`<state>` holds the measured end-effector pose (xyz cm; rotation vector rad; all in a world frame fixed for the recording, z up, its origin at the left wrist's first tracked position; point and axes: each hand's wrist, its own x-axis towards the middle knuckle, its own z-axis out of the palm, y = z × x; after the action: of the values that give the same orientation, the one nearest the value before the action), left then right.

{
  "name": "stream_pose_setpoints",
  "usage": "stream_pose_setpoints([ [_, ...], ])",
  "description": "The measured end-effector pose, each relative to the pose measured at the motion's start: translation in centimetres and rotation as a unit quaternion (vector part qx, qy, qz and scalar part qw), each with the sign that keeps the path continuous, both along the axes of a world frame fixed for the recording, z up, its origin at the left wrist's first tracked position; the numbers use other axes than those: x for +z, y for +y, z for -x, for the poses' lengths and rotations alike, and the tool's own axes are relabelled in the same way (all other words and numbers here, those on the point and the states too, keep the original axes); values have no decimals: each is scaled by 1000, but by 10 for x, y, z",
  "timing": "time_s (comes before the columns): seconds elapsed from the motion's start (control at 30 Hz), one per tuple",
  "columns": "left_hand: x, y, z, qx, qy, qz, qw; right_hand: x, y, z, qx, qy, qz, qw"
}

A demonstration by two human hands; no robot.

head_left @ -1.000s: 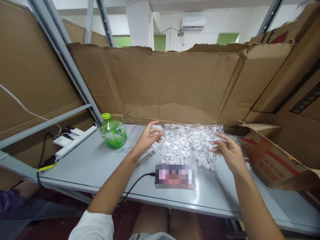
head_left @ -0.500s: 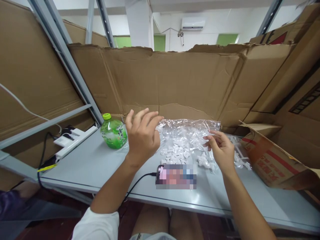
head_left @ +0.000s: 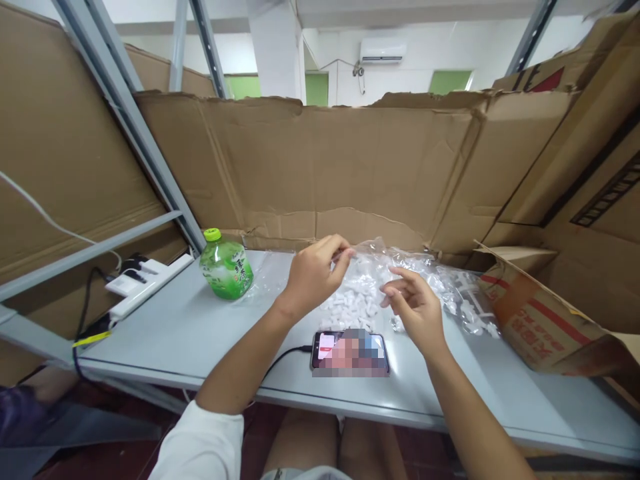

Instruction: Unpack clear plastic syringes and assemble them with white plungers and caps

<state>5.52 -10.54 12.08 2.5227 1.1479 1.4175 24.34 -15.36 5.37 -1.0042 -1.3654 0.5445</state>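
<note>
A clear plastic bag (head_left: 430, 273) full of small white plastic parts (head_left: 350, 303) lies on the grey table (head_left: 190, 333). My left hand (head_left: 313, 275) is raised over the bag's left end, its fingertips pinching the bag's upper edge. My right hand (head_left: 415, 308) hovers over the middle of the bag with the fingers loosely curled; whether it holds a part I cannot tell. A phone (head_left: 350, 351) with a black cable lies flat on the table just in front of both hands.
A green drink bottle (head_left: 226, 265) stands at the left of the table. A white power strip (head_left: 143, 280) lies further left. Cardboard sheets (head_left: 340, 167) wall the back and sides. An open cardboard box (head_left: 545, 313) lies at the right.
My left hand came down from the air and closed on the bag's upper left edge. My right hand moved left toward the bag's middle. The bag has bunched up.
</note>
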Motion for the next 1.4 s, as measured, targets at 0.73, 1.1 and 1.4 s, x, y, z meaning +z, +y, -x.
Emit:
stream_pose_setpoints([
  [0.73,-17,16,-4,8,-118,19,993,-18,17,13,36,96,72,992],
  [1.1,-37,28,26,-111,-50,240,963,-12,27,-27,-31,197,41,979],
  [1.4,-58,27,23,-66,-202,261,942,-5,33,-18,73,201,137,967],
])
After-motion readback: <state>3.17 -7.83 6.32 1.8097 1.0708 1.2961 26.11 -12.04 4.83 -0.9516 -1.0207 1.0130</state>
